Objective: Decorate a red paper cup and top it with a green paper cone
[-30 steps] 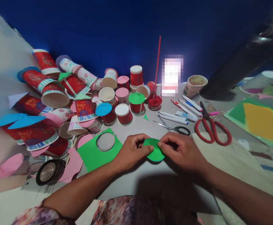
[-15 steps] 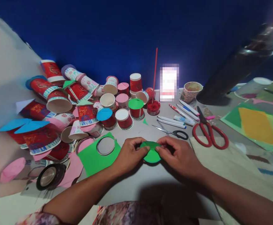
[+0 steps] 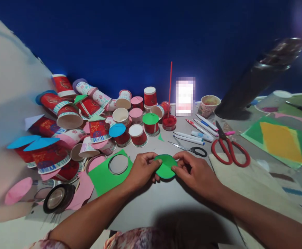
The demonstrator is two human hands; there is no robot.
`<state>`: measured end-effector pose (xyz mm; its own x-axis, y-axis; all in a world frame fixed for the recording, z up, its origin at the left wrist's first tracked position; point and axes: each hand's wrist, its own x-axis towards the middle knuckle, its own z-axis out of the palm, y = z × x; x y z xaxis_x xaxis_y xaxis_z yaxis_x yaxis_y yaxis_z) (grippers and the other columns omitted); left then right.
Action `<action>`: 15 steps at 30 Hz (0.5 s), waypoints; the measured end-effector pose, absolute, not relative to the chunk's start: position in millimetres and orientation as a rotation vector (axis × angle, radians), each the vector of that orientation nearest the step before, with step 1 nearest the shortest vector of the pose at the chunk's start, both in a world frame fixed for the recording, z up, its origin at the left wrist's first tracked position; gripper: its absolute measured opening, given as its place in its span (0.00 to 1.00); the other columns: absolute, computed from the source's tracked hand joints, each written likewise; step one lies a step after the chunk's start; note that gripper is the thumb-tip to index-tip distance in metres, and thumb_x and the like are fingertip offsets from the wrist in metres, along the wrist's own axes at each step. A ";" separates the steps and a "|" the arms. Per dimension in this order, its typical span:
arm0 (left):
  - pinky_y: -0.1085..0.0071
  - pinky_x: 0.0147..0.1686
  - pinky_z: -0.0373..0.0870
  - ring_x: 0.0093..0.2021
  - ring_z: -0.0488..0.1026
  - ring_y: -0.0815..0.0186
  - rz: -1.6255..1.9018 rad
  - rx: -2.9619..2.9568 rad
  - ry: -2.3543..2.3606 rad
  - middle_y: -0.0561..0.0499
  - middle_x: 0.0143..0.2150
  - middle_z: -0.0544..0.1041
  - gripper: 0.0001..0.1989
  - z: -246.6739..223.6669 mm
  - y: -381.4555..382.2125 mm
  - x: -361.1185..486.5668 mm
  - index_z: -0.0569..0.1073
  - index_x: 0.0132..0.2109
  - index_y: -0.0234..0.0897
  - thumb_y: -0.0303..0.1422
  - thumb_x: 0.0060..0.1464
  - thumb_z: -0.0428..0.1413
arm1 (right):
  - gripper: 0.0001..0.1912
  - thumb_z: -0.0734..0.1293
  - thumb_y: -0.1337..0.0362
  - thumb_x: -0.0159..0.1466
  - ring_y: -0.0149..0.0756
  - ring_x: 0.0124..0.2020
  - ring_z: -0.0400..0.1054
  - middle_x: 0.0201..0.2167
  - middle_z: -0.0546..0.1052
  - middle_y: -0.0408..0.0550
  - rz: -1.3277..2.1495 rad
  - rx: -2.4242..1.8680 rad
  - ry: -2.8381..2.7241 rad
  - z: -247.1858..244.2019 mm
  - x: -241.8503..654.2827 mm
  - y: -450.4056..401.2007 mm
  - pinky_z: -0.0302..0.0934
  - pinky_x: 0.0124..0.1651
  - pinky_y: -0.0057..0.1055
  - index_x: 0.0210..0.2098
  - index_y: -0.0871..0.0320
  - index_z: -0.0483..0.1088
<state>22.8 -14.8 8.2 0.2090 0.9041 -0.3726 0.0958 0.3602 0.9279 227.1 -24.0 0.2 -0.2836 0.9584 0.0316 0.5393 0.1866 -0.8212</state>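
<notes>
A round green paper disc (image 3: 166, 167) is held between my two hands above the table, with a faint crease across it. My left hand (image 3: 144, 169) pinches its left edge, thumb on top and fingers underneath. On the right edge, my right hand (image 3: 195, 173) grips with thumb and forefinger. Left of my hands lies a green paper sheet (image 3: 101, 176) with a circle cut from it, a ring showing around the hole (image 3: 118, 164). Small black-handled scissors (image 3: 192, 149) rest just beyond my right hand.
Decorated paper cups (image 3: 52, 155) crowd the left side, several with paper discs on top. Markers (image 3: 188, 138), red-handled scissors (image 3: 230, 148) and a cloth (image 3: 226, 180) lie to the right. A tape roll (image 3: 56, 199) is at lower left; a red paint pot (image 3: 169, 122) stands behind.
The green disc has turned from a bent, tilted position to a flatter one facing me more. My left thumb has shifted slightly left toward its edge. The head view has tilted a little.
</notes>
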 end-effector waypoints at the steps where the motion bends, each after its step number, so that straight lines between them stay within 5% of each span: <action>1: 0.78 0.15 0.63 0.15 0.70 0.70 0.742 1.060 1.244 0.53 0.18 0.74 0.15 8.2 -13.8 22.0 0.74 0.33 0.34 0.44 0.52 0.62 | 0.09 0.66 0.58 0.66 0.33 0.24 0.65 0.25 0.75 0.39 0.954 -1.391 -1.918 -1.1 228.2 -24.3 0.57 0.31 0.30 0.42 0.56 0.73; 7: 0.76 0.19 0.59 0.16 0.65 0.72 0.698 1.189 1.273 0.55 0.19 0.71 0.14 5.8 -11.2 20.8 0.74 0.33 0.34 0.42 0.56 0.58 | 0.08 0.66 0.60 0.67 0.35 0.30 0.72 0.29 0.79 0.43 0.762 -1.272 -2.100 -12.0 232.3 -25.7 0.57 0.34 0.30 0.36 0.55 0.76; 10: 0.73 0.26 0.62 0.24 0.69 0.69 0.734 1.417 1.357 0.55 0.26 0.74 0.11 3.9 -13.6 22.3 0.76 0.44 0.36 0.37 0.56 0.58 | 0.08 0.67 0.61 0.67 0.36 0.31 0.73 0.31 0.81 0.45 0.744 -1.264 -2.229 -15.5 231.8 -26.1 0.57 0.34 0.31 0.39 0.55 0.78; 15: 0.70 0.36 0.65 0.33 0.72 0.65 0.678 1.838 1.498 0.54 0.35 0.75 0.23 -1.0 -16.3 20.4 0.69 0.61 0.41 0.31 0.59 0.57 | 0.10 0.68 0.61 0.67 0.40 0.36 0.76 0.36 0.83 0.46 0.792 -1.337 -2.404 -12.8 229.2 -24.6 0.59 0.36 0.32 0.46 0.54 0.79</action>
<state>20.4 -16.3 -1.0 0.2087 0.9779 -0.0151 0.6338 -0.1235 0.7636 229.2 -24.6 -12.8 -0.5333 0.8457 -0.0219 0.6930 0.4219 -0.5846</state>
